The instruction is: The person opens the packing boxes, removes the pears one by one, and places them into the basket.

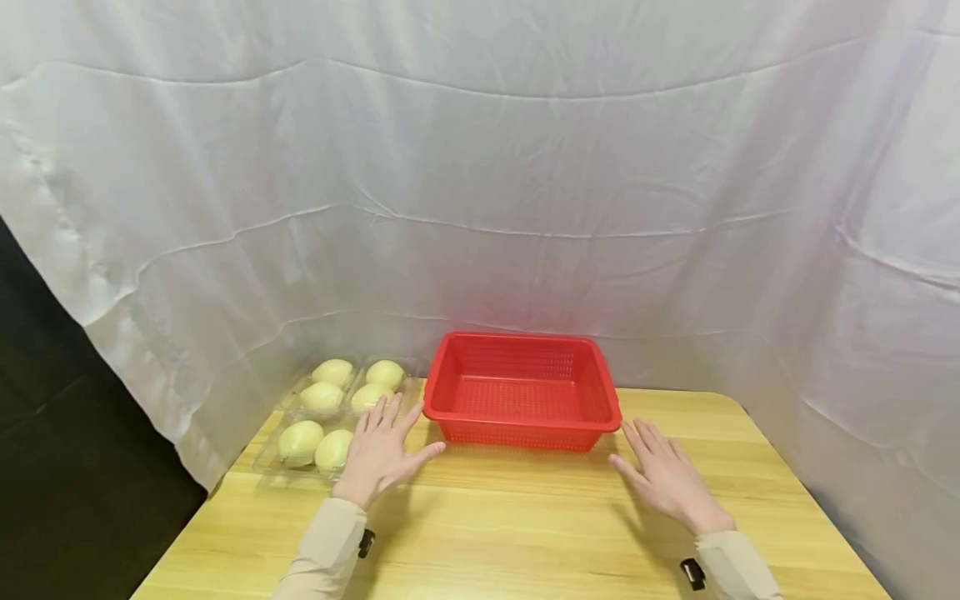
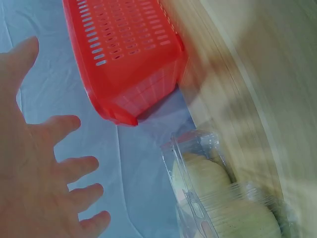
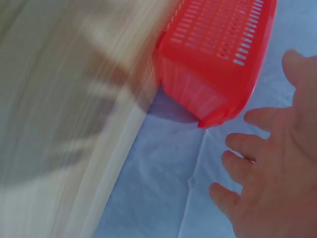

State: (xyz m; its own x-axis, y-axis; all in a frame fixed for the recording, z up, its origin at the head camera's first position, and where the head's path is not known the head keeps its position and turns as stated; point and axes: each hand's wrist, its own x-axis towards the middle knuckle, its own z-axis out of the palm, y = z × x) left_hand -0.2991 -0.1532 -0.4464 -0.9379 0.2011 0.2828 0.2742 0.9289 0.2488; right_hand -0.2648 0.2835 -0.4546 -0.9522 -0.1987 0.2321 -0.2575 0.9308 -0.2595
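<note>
A red plastic basket [image 1: 517, 433] with perforated sides stands at the back middle of the wooden table, and its inside shows bare in the head view. My left hand [image 1: 382, 458] hovers with spread fingers between the basket and a clear plastic container [image 1: 273, 467] of yellow, lemon-like fruits [image 1: 302, 442]. Its fingertips overlap one fruit in the head view, and nothing is held. On the other side, my right hand [image 1: 663, 479] has its fingers extended toward the basket's right front corner, also holding nothing. The left wrist view shows the clear container [image 2: 183, 168] beside the basket [image 2: 133, 79].
A pale grey curtain [image 1: 525, 167] hangs behind and along both sides of the wooden table [image 1: 495, 533]. Dark cloth [image 1: 75, 417] fills the far left. Black wrist devices [image 1: 366, 543] sit at both sleeves. The table's right edge slopes away past my right hand.
</note>
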